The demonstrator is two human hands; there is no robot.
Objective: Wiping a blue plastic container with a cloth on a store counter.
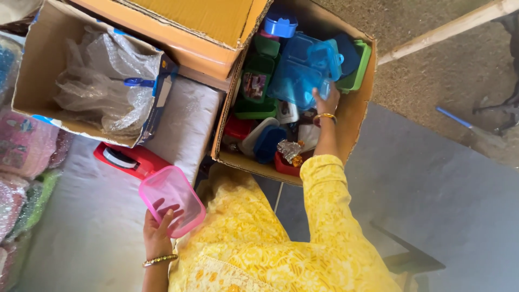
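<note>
My left hand point(159, 230) holds a translucent pink plastic container point(172, 199) from below, fingers showing through it, close to my lap. My right hand point(326, 101) reaches into a cardboard box point(357, 108) and grips a translucent blue plastic container point(303, 75) at its lower edge. The box is packed with plastic lunch boxes and lids in blue, green, red and white. Both arms wear yellow patterned sleeves and gold bangles.
A second cardboard box point(38, 65) with crumpled bubble wrap point(105, 75) sits at upper left, next to an orange-topped carton point(189, 27). A red tape dispenser point(127, 158) lies beside the pink container. Wrapped pink and green packages point(24, 162) stack along the left edge.
</note>
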